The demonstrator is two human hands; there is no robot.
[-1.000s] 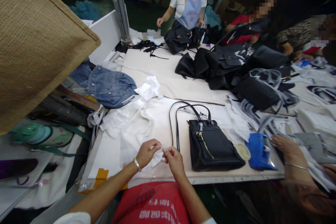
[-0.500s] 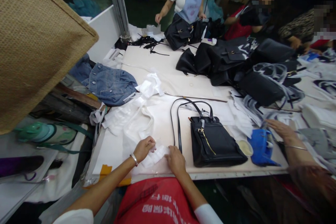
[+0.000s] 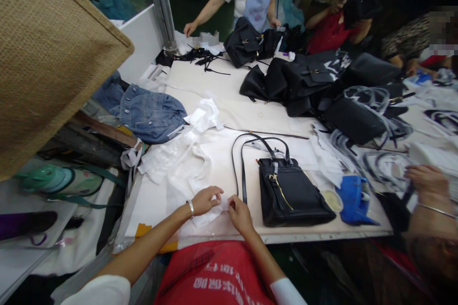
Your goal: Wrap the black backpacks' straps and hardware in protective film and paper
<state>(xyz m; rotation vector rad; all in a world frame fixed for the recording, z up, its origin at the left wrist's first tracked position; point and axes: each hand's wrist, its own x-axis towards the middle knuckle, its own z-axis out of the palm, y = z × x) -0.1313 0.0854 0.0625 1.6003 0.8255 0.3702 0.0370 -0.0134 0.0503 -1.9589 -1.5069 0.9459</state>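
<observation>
Since half a second ago the hands have drawn closer: the left hand (image 3: pixel 204 200) and right hand (image 3: pixel 240 213) now meet over the near edge of the bench (image 3: pixel 153 205). The fingers of each are pinched on the white paper piece (image 3: pixel 224 205) between them. The black handbag (image 3: pixel 291 195) lies just right of the right fingers, unmoved. A co-worker's hand (image 3: pixel 425 178) has shifted farther right

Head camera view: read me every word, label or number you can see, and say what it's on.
Red garment: white characters, upside down here, too blurred to quote.
Blue apron worn opposite: pinkish print, too small to read.
White piece pinched by left hand and right hand: no print visible.
Black handbag: no label seen.
</observation>
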